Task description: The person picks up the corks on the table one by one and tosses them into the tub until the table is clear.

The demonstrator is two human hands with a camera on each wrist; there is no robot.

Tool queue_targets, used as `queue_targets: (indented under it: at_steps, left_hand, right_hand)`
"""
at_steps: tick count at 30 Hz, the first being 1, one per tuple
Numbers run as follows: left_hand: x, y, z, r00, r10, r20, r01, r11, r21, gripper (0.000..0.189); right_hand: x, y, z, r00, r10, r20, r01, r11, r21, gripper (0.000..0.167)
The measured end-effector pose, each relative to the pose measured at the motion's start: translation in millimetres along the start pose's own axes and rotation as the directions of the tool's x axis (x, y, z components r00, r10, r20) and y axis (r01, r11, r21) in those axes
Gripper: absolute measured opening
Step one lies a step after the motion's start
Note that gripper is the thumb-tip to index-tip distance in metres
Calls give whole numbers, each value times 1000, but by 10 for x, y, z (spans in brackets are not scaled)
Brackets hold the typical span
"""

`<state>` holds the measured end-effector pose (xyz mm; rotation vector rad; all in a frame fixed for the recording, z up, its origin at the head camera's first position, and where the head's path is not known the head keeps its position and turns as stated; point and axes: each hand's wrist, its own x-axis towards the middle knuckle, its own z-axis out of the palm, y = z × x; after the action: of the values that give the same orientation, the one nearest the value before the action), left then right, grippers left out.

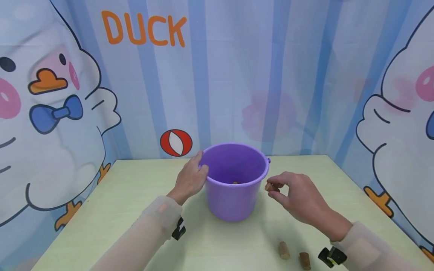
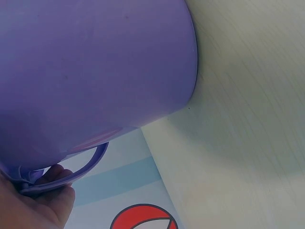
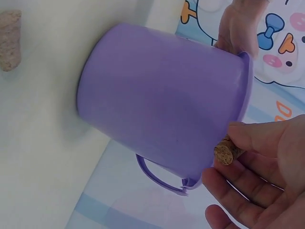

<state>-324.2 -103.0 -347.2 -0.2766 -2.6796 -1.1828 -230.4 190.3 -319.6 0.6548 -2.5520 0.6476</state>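
Observation:
A purple bucket (image 1: 230,203) stands upright on the table, its handle (image 2: 88,167) hanging at the far side. My left hand (image 1: 190,177) grips its left rim, thumb on the near side and fingers by the handle joint. To the right of the bucket, my right hand (image 1: 300,195) pinches a cork (image 3: 226,151) between thumb and fingers, just outside the rim and below its height. Inside the bucket a small brown bit (image 1: 235,183) shows, probably another cork; the rest of the bottom is hidden by the front wall.
Two more corks, a lighter one (image 1: 283,250) and a darker one (image 1: 304,261), are on the pale table (image 1: 142,195) near its front, below my right hand. A printed duck curtain (image 1: 234,75) closes off the back and both sides.

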Motion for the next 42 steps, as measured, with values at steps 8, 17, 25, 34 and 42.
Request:
queue_targets:
  at_steps: [8,17,25,34,42]
  left_hand:
    - [-11,12,-4,1000,-7,4,7,1000,-4,67]
    - [-3,7,7,1000,-7,4,7,1000,-4,67]
    - [-11,9,-11,1000,2,3,-2,1000,5,66]
    - [0,-6,2,1000,-4,5,4,1000,2,67]
    - [-7,7,-8,1000,5,5,-5,1000,5,66]
  right_hand:
    - [77,-31,-56,999,-35,-40,34,999,-18,17]
    - [159,-89,-57,996,-55,-74,54,998,-12,16]
    - [252,-115,-53,996,-62,-71,60,998,-19,13]
    - [406,-140,3,995,-71,-70,70,997,-15,12]
    - [508,-164,73,999,-37,-22,37,999,1,18]
